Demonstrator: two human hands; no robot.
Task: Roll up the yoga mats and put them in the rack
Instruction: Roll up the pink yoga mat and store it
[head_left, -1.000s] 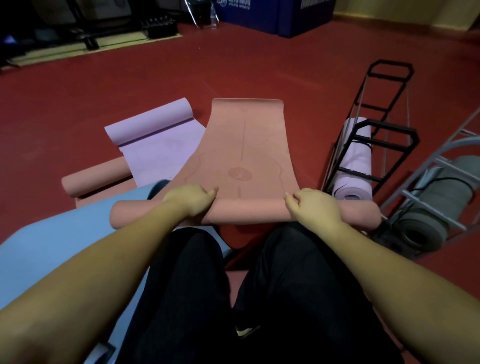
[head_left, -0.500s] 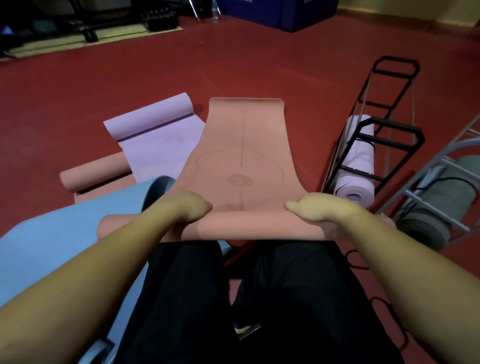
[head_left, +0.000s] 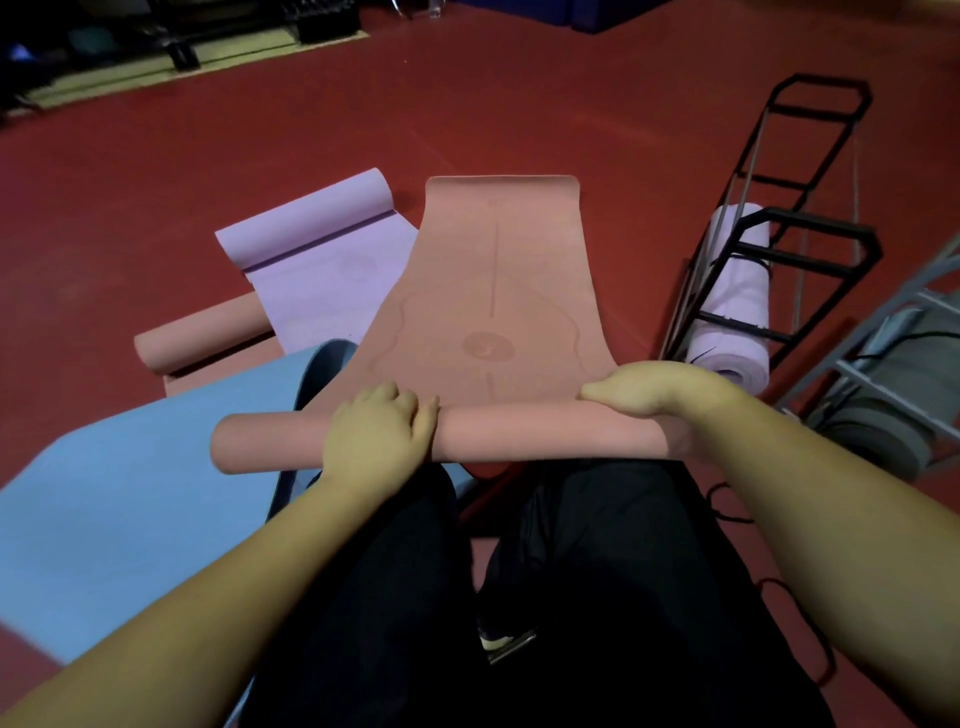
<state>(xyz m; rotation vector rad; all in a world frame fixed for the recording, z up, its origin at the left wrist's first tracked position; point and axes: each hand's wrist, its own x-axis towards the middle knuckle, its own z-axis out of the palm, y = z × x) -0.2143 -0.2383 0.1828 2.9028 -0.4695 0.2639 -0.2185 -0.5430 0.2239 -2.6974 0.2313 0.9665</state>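
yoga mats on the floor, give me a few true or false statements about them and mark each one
1. Both hands rest on the rolled end of the salmon mat: left hand, right hand. True.
2. The salmon mat is fully rolled. False: most of it lies flat.
3. A rolled lilac mat sits in the black rack. True.
4. The blue mat is in the rack. False: it lies spread on the floor.
5. The lilac floor mat is partly rolled. True.
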